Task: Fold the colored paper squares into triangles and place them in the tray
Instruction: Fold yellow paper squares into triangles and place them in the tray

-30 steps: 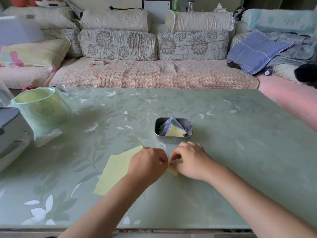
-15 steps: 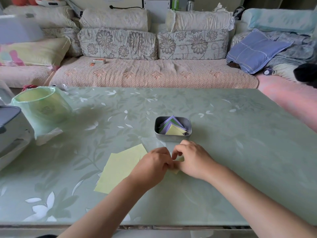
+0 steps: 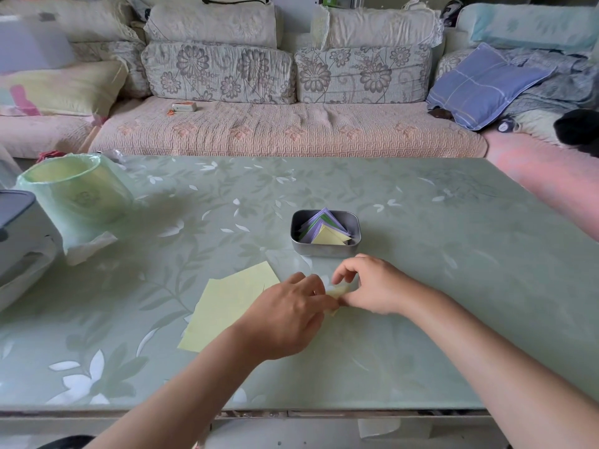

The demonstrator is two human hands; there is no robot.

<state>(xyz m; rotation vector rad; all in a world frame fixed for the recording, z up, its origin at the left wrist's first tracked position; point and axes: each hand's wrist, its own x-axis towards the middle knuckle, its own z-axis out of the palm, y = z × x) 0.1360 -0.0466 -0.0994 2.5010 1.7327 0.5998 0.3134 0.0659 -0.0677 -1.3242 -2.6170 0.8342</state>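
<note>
my right hand (image 3: pixel 372 286) has lifted its curled fingers, thumb holding the small pale yellow paper square (image 3: pixel 338 291), while my left hand (image 3: pixel 291 307) pinches its near corner to align the fold.

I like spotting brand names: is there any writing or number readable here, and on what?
No text can be read.
Small box on the sofa: any print too small to read.
Lined bin: faint emblem, too blurred to read.
</note>
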